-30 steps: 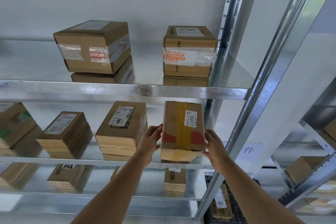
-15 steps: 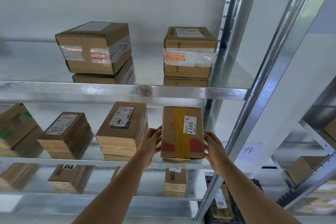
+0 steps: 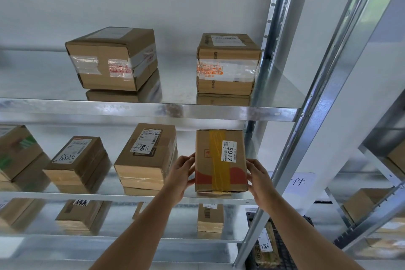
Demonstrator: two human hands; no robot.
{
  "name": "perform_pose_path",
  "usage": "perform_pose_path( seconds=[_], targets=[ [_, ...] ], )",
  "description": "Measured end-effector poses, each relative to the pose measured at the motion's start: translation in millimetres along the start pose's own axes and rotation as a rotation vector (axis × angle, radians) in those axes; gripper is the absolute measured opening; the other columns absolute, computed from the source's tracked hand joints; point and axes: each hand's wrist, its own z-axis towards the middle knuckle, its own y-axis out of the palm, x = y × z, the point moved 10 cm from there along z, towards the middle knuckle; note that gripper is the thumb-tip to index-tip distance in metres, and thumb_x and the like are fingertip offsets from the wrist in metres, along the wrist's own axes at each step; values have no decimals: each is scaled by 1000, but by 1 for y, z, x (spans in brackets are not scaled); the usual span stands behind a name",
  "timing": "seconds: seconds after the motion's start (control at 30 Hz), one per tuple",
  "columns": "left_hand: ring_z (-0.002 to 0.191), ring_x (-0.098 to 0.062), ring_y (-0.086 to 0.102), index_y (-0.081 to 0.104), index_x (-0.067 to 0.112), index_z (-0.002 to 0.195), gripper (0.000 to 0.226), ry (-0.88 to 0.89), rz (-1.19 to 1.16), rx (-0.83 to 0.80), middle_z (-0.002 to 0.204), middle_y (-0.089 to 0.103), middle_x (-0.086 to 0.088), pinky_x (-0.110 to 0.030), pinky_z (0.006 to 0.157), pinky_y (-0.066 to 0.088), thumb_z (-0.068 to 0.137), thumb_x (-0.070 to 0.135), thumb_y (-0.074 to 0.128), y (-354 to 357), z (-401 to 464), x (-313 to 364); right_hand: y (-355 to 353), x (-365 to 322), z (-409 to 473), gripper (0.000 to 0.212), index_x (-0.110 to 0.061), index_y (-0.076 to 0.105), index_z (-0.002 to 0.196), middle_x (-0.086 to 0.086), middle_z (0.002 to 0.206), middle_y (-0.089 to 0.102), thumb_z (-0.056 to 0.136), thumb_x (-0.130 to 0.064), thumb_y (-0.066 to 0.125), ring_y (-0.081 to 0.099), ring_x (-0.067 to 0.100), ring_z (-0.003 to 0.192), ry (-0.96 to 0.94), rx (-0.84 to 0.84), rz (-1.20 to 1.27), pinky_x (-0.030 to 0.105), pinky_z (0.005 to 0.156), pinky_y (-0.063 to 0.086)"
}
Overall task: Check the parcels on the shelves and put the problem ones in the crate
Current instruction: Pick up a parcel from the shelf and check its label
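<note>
A brown parcel with yellow tape, a red patch and a white label reading 5917 stands tilted up at the right end of the middle shelf. My left hand grips its left side and my right hand grips its right side. To its left sit a parcel marked 7786 and a parcel marked 5288. A dark crate on the floor at the lower right holds a parcel with a 7786 label.
Two taped boxes stand on the top shelf. More parcels lie on the lower shelf. Slanted steel uprights bound the rack on the right; a second rack with boxes lies beyond.
Both hands have tipped the 5917 parcel further upright, so its labelled top faces me squarely and its pale front edge is out of sight. The other parcels have not moved.
</note>
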Motion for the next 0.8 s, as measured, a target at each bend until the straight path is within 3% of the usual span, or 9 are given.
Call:
perform_pose_path(
  seconds=[0.13, 0.3, 0.4, 0.53, 0.63, 0.7, 0.8],
  targets=[
    [118, -34, 66, 62, 11, 118, 21, -2, -38, -3, 122, 71, -12, -48, 82, 61, 110, 26, 50, 1, 3, 1, -2, 0, 4, 33, -11, 61, 122, 1, 103, 78, 109, -37, 45, 75, 26, 101, 10, -13, -4, 44, 80, 62],
    [123, -34, 64, 65, 31, 132, 28, -10, -56, -14, 130, 71, -7, -49, 83, 61, 111, 30, 46, 4, 5, 1, 6, -7, 5, 52, -24, 62, 124, -5, 111, 78, 90, -61, 50, 73, 21, 105, -11, -74, -34, 48, 90, 59],
    [117, -34, 67, 66, 36, 130, 29, -31, -95, -4, 125, 73, -6, -47, 78, 61, 111, 29, 45, 6, 5, 0, 6, -12, 9, 58, -18, 58, 124, -2, 112, 78, 86, -61, 57, 74, 21, 106, -26, -97, -91, 42, 86, 60],
    [94, -28, 71, 66, 27, 134, 31, -22, -137, -8, 105, 78, -6, -41, 65, 61, 111, 28, 45, 8, 9, -4, 4, -20, 13, 66, -14, 57, 125, 0, 114, 77, 82, -61, 74, 72, 21, 110, -35, -140, -139, 35, 80, 58],
    [106, -34, 70, 64, 21, 137, 36, -15, -151, -26, 109, 78, -7, -46, 75, 62, 111, 36, 42, 14, 12, -7, 12, -24, 15, 74, -16, 50, 131, -2, 123, 71, 73, -48, 82, 73, 16, 104, -33, -240, -242, 30, 74, 61],
    [116, -36, 67, 64, 22, 134, 44, -29, -184, -30, 114, 78, -4, -50, 84, 61, 110, 47, 38, 15, 14, -9, 16, -26, 19, 79, -17, 45, 134, -2, 130, 66, 74, -41, 90, 74, 14, 105, -27, -299, -308, 30, 76, 62],
    [123, -35, 65, 59, 25, 141, 63, -66, -240, -64, 126, 75, 0, -57, 95, 57, 103, 67, 32, 16, 20, -13, 19, -34, 29, 76, -19, 42, 136, -3, 135, 61, 77, -32, 88, 73, 14, 106, -27, -352, -360, 30, 75, 62]
  ],
)
